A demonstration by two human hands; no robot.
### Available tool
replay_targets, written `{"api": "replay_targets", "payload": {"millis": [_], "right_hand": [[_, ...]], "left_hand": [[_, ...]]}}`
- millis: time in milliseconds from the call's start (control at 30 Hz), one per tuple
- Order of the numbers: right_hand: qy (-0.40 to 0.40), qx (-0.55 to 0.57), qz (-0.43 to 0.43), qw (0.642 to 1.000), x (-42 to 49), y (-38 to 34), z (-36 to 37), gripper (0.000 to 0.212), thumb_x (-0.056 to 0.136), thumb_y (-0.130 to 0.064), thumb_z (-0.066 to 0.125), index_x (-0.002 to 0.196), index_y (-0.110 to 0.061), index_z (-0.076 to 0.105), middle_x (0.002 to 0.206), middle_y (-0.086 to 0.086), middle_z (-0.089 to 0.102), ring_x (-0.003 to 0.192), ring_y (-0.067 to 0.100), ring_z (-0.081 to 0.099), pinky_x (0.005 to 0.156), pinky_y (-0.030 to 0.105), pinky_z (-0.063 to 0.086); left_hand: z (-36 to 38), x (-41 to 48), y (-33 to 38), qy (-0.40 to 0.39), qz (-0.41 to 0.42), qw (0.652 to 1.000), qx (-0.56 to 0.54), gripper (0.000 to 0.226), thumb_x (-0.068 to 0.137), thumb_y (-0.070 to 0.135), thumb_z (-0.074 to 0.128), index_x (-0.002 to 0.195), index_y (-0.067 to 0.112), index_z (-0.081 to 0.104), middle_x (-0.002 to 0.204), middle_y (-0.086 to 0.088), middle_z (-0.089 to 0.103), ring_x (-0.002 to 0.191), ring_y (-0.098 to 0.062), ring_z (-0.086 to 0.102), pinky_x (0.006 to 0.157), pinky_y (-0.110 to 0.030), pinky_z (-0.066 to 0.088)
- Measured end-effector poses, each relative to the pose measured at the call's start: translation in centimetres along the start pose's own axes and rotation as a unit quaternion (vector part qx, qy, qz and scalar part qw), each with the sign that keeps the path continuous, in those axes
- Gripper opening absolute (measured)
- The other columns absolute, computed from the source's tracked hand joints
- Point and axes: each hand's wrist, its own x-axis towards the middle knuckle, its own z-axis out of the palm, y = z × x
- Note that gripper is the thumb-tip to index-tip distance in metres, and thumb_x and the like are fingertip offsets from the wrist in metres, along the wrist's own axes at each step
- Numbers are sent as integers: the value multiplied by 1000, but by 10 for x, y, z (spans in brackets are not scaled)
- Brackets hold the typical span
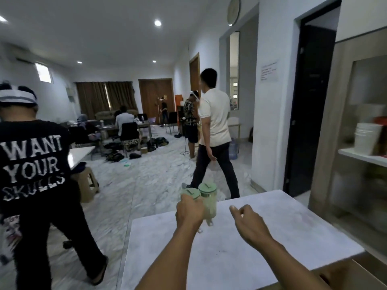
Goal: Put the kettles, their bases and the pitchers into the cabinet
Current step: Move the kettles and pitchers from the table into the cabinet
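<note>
Two clear pitchers with pale green lids stand side by side at the far edge of a white marble counter (272, 237). My left hand (189, 211) is closed around the left pitcher (191, 193), covering most of its body. The right pitcher (208, 198) stands touching it, upright. My right hand (248, 221) hovers over the counter to the right of the pitchers, fingers loosely curled and holding nothing. A glass-fronted cabinet (356, 122) stands at the right. No kettle or base is in view.
Stacked white cups (366, 139) sit on a shelf inside the cabinet. A person in a black shirt (35, 174) stands close at the left. Another person in a white shirt (213, 139) walks across the marble floor beyond the counter. A dark doorway (310, 111) opens beside the cabinet.
</note>
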Motion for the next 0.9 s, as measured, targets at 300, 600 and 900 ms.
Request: {"api": "replay_targets", "payload": {"millis": [300, 600, 900], "right_hand": [[-42, 3, 36, 998, 131, 5, 69, 41, 100, -50, 38, 107, -11, 50, 109, 7, 57, 99, 27, 54, 78, 33, 37], [-99, 99, 153, 978, 289, 32, 144, 41, 91, -51, 58, 107, -13, 54, 104, 4, 58, 104, 28, 59, 82, 32, 40], [-98, 193, 196, 957, 330, 38, 196, 30, 89, -43, 66, 75, -17, 67, 95, 11, 70, 96, 29, 65, 91, 39, 51]], "left_hand": [[66, 122, -46, -29, -51, 998, -10, 36, 92, 32, 50, 116, 7, 56, 117, -15, 63, 108, -34, 60, 78, -32, 46], [166, 233, -81, -53, -161, 983, -72, 47, 79, 48, 68, 105, 9, 69, 102, -7, 73, 93, -27, 66, 68, -25, 46], [177, 271, -112, -69, -168, 970, -163, 32, 83, 33, 73, 57, 18, 62, 60, 3, 61, 62, -11, 56, 59, -14, 41]]}}
